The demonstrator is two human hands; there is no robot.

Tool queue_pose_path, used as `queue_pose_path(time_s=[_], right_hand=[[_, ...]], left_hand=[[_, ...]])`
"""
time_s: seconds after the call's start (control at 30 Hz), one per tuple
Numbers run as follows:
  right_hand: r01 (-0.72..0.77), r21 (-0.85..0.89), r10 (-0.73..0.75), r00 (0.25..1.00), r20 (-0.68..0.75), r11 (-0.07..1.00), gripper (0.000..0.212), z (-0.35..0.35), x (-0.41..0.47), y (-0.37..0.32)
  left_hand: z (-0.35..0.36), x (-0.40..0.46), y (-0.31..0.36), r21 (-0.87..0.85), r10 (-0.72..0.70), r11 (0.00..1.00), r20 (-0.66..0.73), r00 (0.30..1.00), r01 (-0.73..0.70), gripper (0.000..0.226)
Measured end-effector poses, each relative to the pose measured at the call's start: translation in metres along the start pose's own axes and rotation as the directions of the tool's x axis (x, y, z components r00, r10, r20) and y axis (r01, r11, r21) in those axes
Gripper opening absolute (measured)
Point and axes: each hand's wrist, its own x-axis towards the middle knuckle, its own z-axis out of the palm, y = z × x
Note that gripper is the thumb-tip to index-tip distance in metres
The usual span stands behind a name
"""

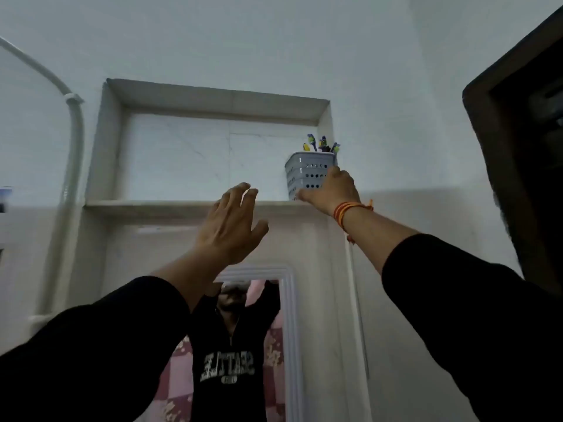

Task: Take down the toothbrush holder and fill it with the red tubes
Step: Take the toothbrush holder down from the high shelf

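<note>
A grey perforated toothbrush holder [306,172] stands at the right end of a high wall niche, on its ledge [170,203]. Several toothbrushes [321,144] with blue and yellow heads stick out of its top. My right hand [330,188], with red and orange threads at the wrist, is raised against the holder's lower right side, thumb along its base, fingers wrapping the far side. My left hand [231,223] is lifted below the ledge's middle, fingers spread, holding nothing. No red tubes are in view.
A framed mirror [289,330] below the niche reflects a person in a dark printed sweatshirt. A white pipe [73,141] runs down the left wall. A dark wooden door frame [499,166] stands at the right.
</note>
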Motion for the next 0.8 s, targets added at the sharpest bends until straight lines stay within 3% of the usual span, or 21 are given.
queue_pose_path(time_s=[0.23,0.47,0.63,0.8], right_hand=[[-0.130,0.073,0.130,0.991,0.015,0.989,0.107,0.041,0.085,0.014],[-0.201,0.214,0.227,0.968,-0.105,0.956,0.127,0.073,0.114,0.014],[-0.197,0.235,0.229,0.966,-0.116,0.952,0.121,0.059,0.098,0.007],[-0.175,0.254,0.200,0.977,-0.077,0.951,0.114,0.023,0.075,-0.008]], left_hand=[[0.092,0.047,-0.021,0.166,-0.042,0.986,0.121,0.992,0.021,0.086],[0.125,0.044,-0.039,0.248,0.025,0.968,0.024,0.999,-0.030,0.102],[0.118,0.048,-0.038,0.208,0.010,0.977,0.111,0.994,-0.033,0.108],[0.092,0.054,-0.035,0.049,-0.040,0.998,0.273,0.961,0.028,0.101]])
